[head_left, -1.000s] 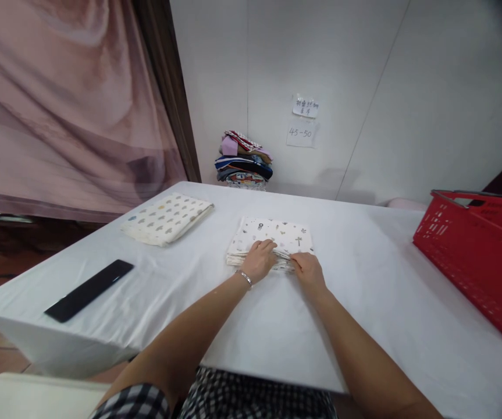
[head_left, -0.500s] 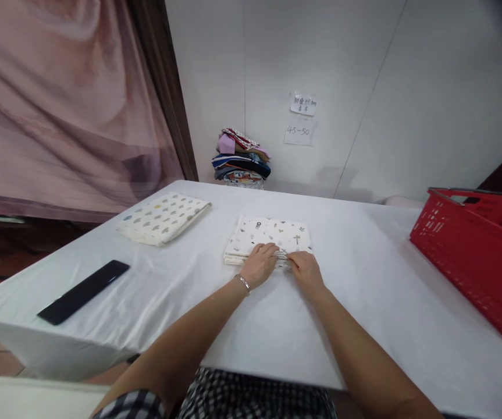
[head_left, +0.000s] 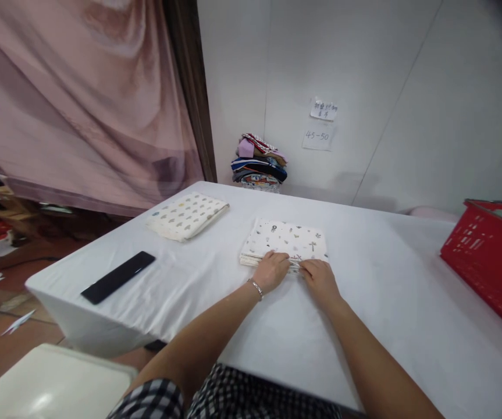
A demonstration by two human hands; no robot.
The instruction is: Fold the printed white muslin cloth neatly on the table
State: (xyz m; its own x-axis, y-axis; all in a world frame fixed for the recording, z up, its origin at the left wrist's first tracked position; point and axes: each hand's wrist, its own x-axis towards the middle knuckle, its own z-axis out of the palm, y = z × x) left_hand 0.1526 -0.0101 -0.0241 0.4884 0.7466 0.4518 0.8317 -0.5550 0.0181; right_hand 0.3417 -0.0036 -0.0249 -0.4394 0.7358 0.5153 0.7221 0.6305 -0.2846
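Observation:
A white folded cloth (head_left: 289, 237) printed with small dark and grey figures lies on the table in front of me, its stacked layers showing along the near edge. My left hand (head_left: 272, 272), with a bracelet at the wrist, is closed on the middle of that near edge, fingers over the top layer. Just to its right, my right hand (head_left: 320, 280) pinches the same edge near the corner. Both thumbs are mostly hidden. Farther left lies a second folded cloth (head_left: 189, 216), cream with grey cloud-like prints, untouched.
The white-covered table (head_left: 381, 291) carries a flat black object (head_left: 118, 277) at the left and a red plastic basket (head_left: 490, 262) at the right. Behind the table rises a pile of folded fabrics (head_left: 259, 166) by the wall. A pale stool-like surface (head_left: 54, 384) stands at lower left.
The view has turned a little to the left, so everything appears shifted right. Both hands stay at the near edge of the folded cloth, with little visible change in their grip.

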